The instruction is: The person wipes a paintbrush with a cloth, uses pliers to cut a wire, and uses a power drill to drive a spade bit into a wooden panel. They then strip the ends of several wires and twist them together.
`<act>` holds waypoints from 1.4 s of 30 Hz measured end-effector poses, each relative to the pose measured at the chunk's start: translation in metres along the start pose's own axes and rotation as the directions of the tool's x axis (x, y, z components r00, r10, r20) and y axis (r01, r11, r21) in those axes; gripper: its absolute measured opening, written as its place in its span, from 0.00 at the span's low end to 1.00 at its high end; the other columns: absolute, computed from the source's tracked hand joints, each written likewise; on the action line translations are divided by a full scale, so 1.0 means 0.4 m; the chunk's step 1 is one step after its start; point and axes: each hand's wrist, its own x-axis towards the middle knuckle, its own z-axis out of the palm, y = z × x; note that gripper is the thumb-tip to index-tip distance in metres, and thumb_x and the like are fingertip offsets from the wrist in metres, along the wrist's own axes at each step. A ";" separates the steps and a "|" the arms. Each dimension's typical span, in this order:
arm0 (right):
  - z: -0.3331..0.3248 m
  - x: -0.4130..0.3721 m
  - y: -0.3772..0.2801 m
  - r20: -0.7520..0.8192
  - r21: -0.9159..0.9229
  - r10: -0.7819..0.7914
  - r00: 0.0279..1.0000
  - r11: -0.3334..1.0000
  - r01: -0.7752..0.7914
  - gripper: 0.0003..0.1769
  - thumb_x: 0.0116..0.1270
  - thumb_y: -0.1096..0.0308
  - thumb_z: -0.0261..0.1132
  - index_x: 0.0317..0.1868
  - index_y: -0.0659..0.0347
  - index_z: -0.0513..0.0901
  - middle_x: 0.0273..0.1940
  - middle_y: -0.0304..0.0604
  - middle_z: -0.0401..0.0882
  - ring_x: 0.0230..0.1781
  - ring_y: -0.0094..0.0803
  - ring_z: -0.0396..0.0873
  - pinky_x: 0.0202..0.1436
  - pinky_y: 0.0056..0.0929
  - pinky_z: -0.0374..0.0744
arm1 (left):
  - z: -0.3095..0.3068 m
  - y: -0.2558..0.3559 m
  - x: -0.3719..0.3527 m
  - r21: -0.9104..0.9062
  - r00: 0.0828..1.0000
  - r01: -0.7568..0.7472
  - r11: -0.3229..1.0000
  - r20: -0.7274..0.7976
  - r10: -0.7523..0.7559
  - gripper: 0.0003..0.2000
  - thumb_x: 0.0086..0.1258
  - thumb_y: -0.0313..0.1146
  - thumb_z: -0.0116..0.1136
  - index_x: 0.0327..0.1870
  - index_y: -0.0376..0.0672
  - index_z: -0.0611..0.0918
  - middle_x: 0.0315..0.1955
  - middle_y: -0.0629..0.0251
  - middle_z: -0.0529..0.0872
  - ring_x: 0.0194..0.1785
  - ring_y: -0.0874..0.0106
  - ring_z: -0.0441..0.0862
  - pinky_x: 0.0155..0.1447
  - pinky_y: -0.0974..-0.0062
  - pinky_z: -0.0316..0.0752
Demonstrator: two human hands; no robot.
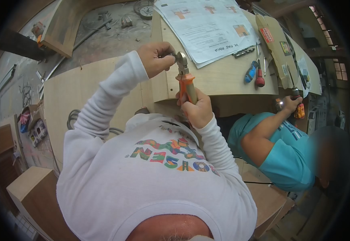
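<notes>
Pliers in the right hand, head raised to a small piece at the left fingertips.
Right hand (198, 109) wrapped round the handles of the pliers (186, 82), which stand tilted, head up, above the near edge of the counter (219, 82), left of the screwdrivers (255, 76) and just short of the paper sheets (207, 34). Left hand (154, 59) curled, thumb and finger pinching a small dark piece (173, 55) beside the pliers' jaws; its exact shape, and whether the jaws bite it, cannot be told. Handling (judged): pliers rigid, dense, head-heavy, not fragile; sleeved handles should grip well, best held low for leverage. Small piece likely light, stiff, easily dropped; pinch its end, fingertips clear of the jaws.
</notes>
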 end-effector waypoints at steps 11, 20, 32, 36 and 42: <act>-0.054 -0.013 0.002 0.147 0.036 -0.070 0.987 0.997 0.065 0.17 0.44 0.77 0.51 0.38 0.68 0.74 0.39 0.44 0.74 0.38 0.26 0.70 0.48 0.24 0.69 | 0.024 0.018 -0.006 -0.014 0.999 -0.039 0.999 -0.038 0.038 0.08 0.61 0.33 0.51 0.36 0.40 0.79 0.19 0.71 0.77 0.21 0.84 0.69 0.24 0.86 0.64; -0.056 -0.019 0.030 0.089 -0.100 -0.105 0.990 0.988 0.114 0.18 0.48 0.76 0.51 0.43 0.67 0.74 0.33 0.42 0.73 0.34 0.26 0.70 0.43 0.23 0.69 | 0.031 0.017 -0.013 -0.024 0.997 0.074 0.997 -0.026 -0.075 0.08 0.60 0.33 0.51 0.35 0.40 0.79 0.18 0.70 0.77 0.17 0.84 0.68 0.20 0.86 0.64; -0.068 -0.027 0.033 0.102 -0.114 -0.144 0.984 0.981 0.156 0.18 0.48 0.76 0.52 0.43 0.67 0.74 0.33 0.42 0.75 0.34 0.27 0.72 0.44 0.23 0.70 | 0.035 0.029 -0.011 0.034 0.999 0.039 0.999 -0.030 -0.038 0.08 0.59 0.33 0.52 0.32 0.38 0.80 0.17 0.70 0.77 0.17 0.84 0.69 0.21 0.85 0.64; -0.065 -0.026 0.052 0.086 -0.146 -0.227 0.970 0.960 0.238 0.18 0.48 0.77 0.52 0.43 0.67 0.74 0.34 0.45 0.76 0.34 0.30 0.74 0.44 0.25 0.71 | 0.038 0.030 -0.015 0.020 0.992 0.125 0.992 -0.031 -0.124 0.08 0.58 0.33 0.52 0.32 0.38 0.80 0.17 0.69 0.77 0.18 0.82 0.71 0.21 0.85 0.66; -0.057 -0.042 0.036 0.047 -0.247 -0.182 0.982 0.950 0.188 0.17 0.45 0.78 0.52 0.40 0.67 0.72 0.34 0.42 0.74 0.35 0.28 0.71 0.45 0.25 0.70 | 0.037 0.036 -0.015 0.058 0.992 0.129 0.990 0.003 -0.129 0.10 0.57 0.34 0.51 0.31 0.38 0.80 0.17 0.68 0.78 0.18 0.81 0.72 0.22 0.84 0.68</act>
